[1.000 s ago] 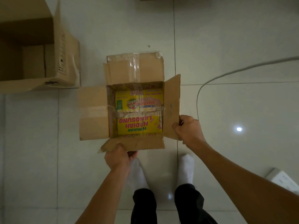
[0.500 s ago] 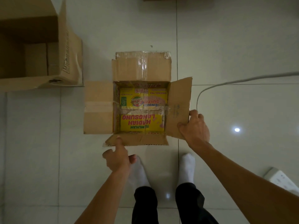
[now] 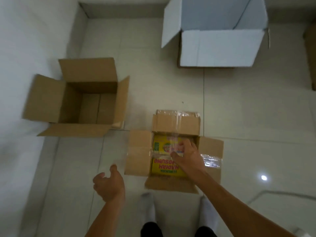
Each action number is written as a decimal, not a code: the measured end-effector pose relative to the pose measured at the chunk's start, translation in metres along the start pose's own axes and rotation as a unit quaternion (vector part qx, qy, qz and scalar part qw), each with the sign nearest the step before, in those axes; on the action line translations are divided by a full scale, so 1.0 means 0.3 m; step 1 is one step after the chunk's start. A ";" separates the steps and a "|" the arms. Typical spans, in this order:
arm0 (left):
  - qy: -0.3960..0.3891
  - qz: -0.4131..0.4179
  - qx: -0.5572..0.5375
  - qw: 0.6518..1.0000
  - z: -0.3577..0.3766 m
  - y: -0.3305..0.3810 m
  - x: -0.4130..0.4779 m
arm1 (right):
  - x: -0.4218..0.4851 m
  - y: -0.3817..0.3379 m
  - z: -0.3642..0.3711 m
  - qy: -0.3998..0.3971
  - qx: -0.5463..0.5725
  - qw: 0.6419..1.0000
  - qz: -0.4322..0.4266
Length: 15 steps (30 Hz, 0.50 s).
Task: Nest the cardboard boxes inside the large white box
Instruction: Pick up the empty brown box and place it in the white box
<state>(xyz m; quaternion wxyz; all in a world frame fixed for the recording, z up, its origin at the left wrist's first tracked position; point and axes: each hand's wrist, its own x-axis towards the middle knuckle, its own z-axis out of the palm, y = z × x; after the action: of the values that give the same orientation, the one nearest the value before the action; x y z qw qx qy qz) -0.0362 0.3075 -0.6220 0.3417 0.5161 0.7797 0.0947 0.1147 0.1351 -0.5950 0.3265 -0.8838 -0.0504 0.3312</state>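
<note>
1. While the right hand [image 3: 185, 153] reaches into the small taped box [image 3: 174, 151], fingers curled on its yellow printed lining, the left hand [image 3: 109, 184] hangs half-open, empty.
2. Advised: grip opposite walls with both hands, lift level, lower squarely into the large white box [image 3: 217, 40], well apart on the floor.

The left hand [image 3: 109, 183] hangs in the air, palm turned inward, fingers loosely curled and thumb raised, holding nothing, with its bare forearm running down to the lower edge of the view. The right hand [image 3: 185, 154] reaches forward and down from a long bare forearm that enters from the lower right, its fingers spread and bent, fingertips [image 3: 177, 147] pressing downward.
</note>
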 end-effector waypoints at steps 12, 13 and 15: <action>-0.035 0.182 0.028 0.982 -0.086 0.501 0.693 | 0.378 -0.575 0.285 -0.050 0.061 0.997 0.018; -0.042 0.194 0.035 0.980 -0.090 0.523 0.750 | 0.410 -0.605 0.325 -0.044 0.057 0.997 0.027; -0.042 0.220 0.053 0.973 -0.097 0.559 0.851 | 0.465 -0.654 0.399 -0.018 0.029 0.999 0.035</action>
<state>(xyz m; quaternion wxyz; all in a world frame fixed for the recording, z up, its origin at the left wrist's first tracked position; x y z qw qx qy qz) 0.0099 0.6108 -0.6274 0.3174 0.6957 0.6359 0.1045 0.1738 0.3962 -0.6201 0.3387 -0.8692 -0.0155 0.3598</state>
